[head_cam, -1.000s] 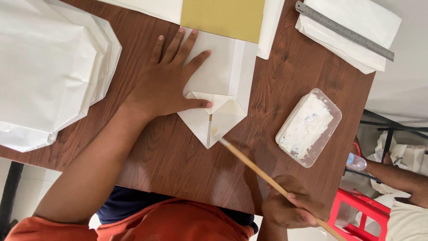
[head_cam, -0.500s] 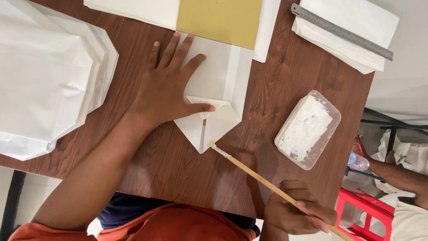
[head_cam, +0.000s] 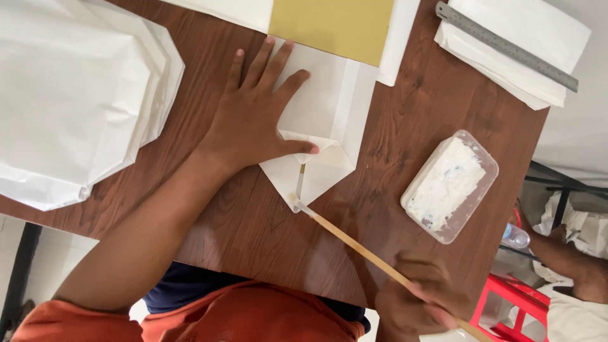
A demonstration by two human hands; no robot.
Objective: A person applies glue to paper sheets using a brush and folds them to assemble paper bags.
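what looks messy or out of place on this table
Little stands out. The clear tub of white paste is smeared and sits askew near the table edge. The right hand touches the thin stick to the folded white paper pressed flat by the left hand.

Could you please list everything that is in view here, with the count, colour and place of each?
Folded white paper bag: one, white, table centre, under the left hand.
Thin wooden stick: one, tan, its tip at the bag's pointed flap.
Clear plastic tub of white paste: one, right of the bag.
Stack of white paper bags: one stack, white, far left.
Mustard-yellow card sheet: one, top centre.
Grey metal ruler: one, top right, lying on white paper sheets.
Brown wooden table: one.
Red plastic stool: one, bottom right.
Another person's arm: right edge.
Left hand: flat on the bag.
Right hand: grip closed on the stick.
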